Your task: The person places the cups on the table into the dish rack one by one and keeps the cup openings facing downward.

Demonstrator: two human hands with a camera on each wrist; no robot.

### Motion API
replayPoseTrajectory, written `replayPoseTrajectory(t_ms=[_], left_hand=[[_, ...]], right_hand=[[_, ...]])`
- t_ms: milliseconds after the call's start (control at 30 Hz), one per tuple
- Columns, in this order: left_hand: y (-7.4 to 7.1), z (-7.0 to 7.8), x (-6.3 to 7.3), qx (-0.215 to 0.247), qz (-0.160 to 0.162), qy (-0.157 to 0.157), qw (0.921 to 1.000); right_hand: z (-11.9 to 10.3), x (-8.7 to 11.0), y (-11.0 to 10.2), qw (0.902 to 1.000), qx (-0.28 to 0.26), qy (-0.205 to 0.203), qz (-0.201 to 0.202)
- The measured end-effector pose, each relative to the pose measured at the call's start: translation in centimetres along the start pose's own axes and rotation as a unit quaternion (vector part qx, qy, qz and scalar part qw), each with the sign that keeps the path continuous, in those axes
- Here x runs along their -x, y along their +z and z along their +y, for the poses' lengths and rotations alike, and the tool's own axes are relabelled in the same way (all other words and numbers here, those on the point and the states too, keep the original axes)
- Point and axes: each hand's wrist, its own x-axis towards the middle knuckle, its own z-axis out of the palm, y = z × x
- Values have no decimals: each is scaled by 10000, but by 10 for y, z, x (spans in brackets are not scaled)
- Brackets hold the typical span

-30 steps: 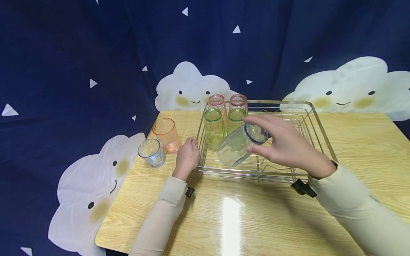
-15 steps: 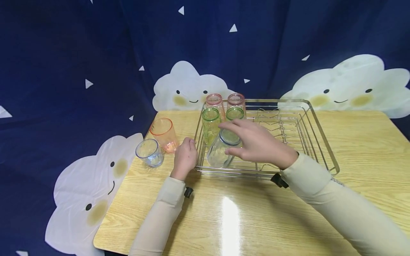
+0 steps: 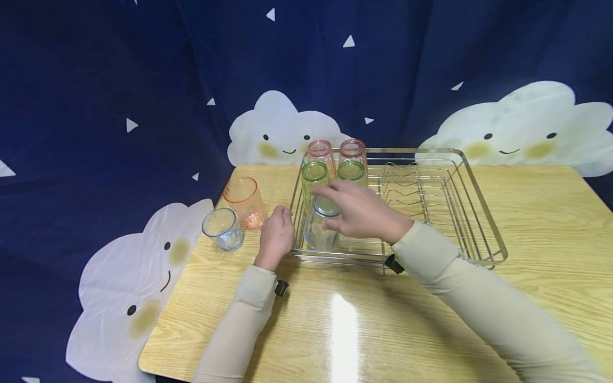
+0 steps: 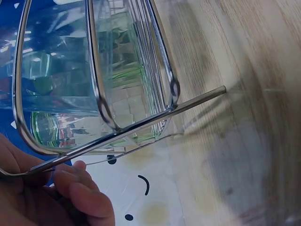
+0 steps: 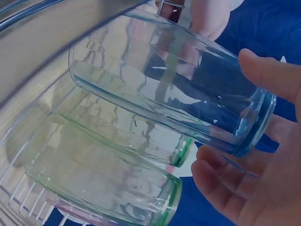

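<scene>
A clear tumbler with a blue-tinted base (image 3: 322,232) stands upside down in the front left corner of the wire dish rack (image 3: 412,150). My right hand (image 3: 358,210) holds it round the base from above. In the right wrist view, the thumb and fingers of that hand (image 5: 263,183) lie on opposite sides of the tumbler (image 5: 164,80). My left hand (image 3: 276,234) grips the rack's left side. In the left wrist view, its fingers (image 4: 89,195) curl at a metal rod (image 4: 141,124). Behind the tumbler are two upturned green glasses (image 3: 351,171).
Two upturned pink glasses (image 3: 353,149) stand in the rack's back left corner. Left of the rack, an orange-rimmed glass (image 3: 246,201) and a short blue-rimmed glass (image 3: 223,226) sit mouth up on the wooden table (image 3: 287,340). A dark blue cloud-print curtain (image 3: 407,69) hangs behind.
My right hand has moved left and brought the blue-tinted tumbler from a tilt to upright, mouth down, in the rack's corner. The left hand stays on the rack.
</scene>
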Motion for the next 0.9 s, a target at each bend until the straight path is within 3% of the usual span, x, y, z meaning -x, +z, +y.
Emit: replayPoseTrajectory(t_ms=[200,367,900], left_hand=[[0,0,0,42,28,-35,10000],[0,0,0,99,-17,-64,9999],[0,0,0,152,48,8,9999]], right_hand=[[1,-6,11,10000,9,-58,-2],[-1,-10,18,9995,-56,57,-289],[-4,-23,22,9961,-160,443,-749]])
